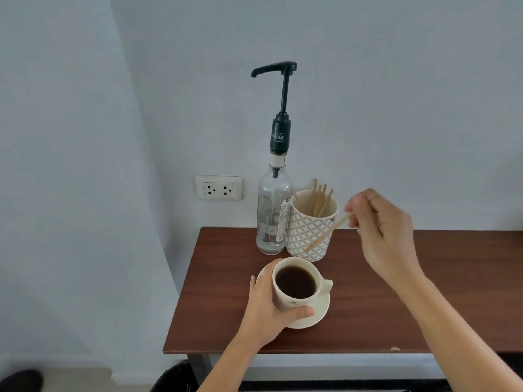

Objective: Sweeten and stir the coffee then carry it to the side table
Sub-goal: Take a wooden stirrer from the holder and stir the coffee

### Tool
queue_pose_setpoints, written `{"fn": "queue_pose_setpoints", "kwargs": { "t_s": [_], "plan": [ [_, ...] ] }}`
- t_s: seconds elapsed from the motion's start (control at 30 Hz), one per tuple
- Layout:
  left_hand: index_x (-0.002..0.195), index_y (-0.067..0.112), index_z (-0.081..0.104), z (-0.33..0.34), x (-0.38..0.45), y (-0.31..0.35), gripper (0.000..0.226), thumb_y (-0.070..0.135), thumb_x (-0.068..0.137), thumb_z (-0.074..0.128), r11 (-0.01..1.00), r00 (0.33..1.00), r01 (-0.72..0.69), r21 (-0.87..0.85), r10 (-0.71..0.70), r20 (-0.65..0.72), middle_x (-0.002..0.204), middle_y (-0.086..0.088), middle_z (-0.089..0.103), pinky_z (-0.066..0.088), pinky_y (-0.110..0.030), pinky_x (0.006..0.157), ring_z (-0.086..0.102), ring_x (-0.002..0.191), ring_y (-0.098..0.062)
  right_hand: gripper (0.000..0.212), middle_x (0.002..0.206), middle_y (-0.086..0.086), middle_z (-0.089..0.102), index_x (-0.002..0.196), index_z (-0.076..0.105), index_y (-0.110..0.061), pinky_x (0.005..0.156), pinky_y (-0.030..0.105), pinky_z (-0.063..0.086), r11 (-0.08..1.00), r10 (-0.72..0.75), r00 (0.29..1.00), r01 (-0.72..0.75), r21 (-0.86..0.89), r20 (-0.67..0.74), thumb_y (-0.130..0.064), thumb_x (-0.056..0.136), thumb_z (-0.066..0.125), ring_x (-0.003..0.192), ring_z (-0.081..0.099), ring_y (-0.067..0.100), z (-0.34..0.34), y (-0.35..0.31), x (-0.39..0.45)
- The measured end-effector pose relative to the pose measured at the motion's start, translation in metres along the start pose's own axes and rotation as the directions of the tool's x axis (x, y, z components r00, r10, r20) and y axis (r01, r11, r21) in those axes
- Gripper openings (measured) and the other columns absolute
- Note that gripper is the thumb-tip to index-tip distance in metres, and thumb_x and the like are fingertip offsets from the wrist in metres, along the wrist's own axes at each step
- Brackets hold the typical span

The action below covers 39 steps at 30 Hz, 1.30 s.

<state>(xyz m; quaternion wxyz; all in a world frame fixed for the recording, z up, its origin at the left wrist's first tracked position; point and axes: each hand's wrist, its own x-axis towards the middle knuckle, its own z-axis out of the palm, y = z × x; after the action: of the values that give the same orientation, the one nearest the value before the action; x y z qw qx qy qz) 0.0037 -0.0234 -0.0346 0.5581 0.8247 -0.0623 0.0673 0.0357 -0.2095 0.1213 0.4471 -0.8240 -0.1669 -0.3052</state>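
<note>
A cream cup of black coffee (296,282) stands on a cream saucer (317,314) on the brown table (368,292). My left hand (268,304) wraps around the cup's left side. My right hand (382,230) is raised to the right of a patterned holder cup (308,236) and pinches a wooden stir stick (325,233), which slants down to the left in front of the holder. Several more sticks stand in the holder. A clear syrup bottle (273,210) with a tall black pump (278,72) stands just left of the holder.
The table stands against a pale wall with a double power socket (218,188) left of the bottle. The table's left edge drops to the floor. A dark object (175,377) sits under the table's front left corner.
</note>
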Motion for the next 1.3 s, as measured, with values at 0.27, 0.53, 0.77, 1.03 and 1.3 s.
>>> {"fn": "queue_pose_setpoints", "kwargs": {
  "t_s": [0.27,0.53,0.77,1.03,1.3],
  "plan": [
    [0.13,0.061,0.038,-0.001,0.002,0.002,0.088,0.052,0.06,0.09,0.999,1.0,-0.031,0.018,0.031,0.003,0.135,0.03,0.054,0.022,-0.059,0.119,0.044,0.133,0.005,0.025,0.062,0.0,0.063,0.082,0.065,-0.011,0.057,0.016,0.048,0.997,0.035,0.95,-0.056,0.058,0.312,-0.018,0.1,0.049,0.056,0.059,0.011,0.05,0.016,-0.048],
    [0.131,0.057,0.041,-0.001,0.001,0.002,0.086,0.052,0.061,0.092,0.999,0.999,-0.032,0.003,0.032,0.001,0.137,0.028,0.054,0.021,-0.06,0.12,0.043,0.135,0.003,0.035,0.056,0.002,0.055,0.076,0.053,-0.01,0.052,0.039,0.048,0.997,-0.023,0.949,0.044,-0.06,0.315,-0.031,0.101,0.041,0.05,0.052,0.02,0.034,0.028,-0.043],
    [0.129,0.061,0.039,-0.001,0.001,0.002,0.087,0.051,0.06,0.091,0.999,0.999,-0.034,0.013,0.034,0.005,0.135,0.032,0.053,0.023,-0.059,0.119,0.042,0.132,0.008,0.03,0.06,0.001,0.064,0.082,0.061,-0.01,0.06,0.032,0.054,1.0,0.02,0.959,-0.014,-0.023,0.282,-0.027,0.101,0.046,0.056,0.061,0.017,0.049,0.022,-0.04],
    [0.129,0.066,0.035,-0.001,0.001,0.002,0.087,0.058,0.06,0.088,0.998,0.998,-0.058,0.025,0.058,0.0,0.136,0.027,0.056,0.023,-0.059,0.119,0.046,0.133,0.0,0.029,0.059,0.003,0.067,0.081,0.062,-0.011,0.064,0.033,0.055,0.995,0.093,0.944,-0.101,0.011,0.316,-0.022,0.102,0.046,0.057,0.065,0.015,0.047,0.015,-0.049],
    [0.127,0.067,0.036,-0.002,0.0,0.003,0.086,0.058,0.06,0.088,0.998,0.998,-0.058,0.023,0.058,-0.007,0.136,0.028,0.055,0.022,-0.059,0.12,0.044,0.134,0.003,0.035,0.055,0.006,0.059,0.076,0.054,-0.011,0.056,0.04,0.05,0.995,0.059,0.948,-0.031,-0.095,0.313,-0.031,0.101,0.04,0.051,0.057,0.022,0.036,0.019,-0.048]
  ]
}}
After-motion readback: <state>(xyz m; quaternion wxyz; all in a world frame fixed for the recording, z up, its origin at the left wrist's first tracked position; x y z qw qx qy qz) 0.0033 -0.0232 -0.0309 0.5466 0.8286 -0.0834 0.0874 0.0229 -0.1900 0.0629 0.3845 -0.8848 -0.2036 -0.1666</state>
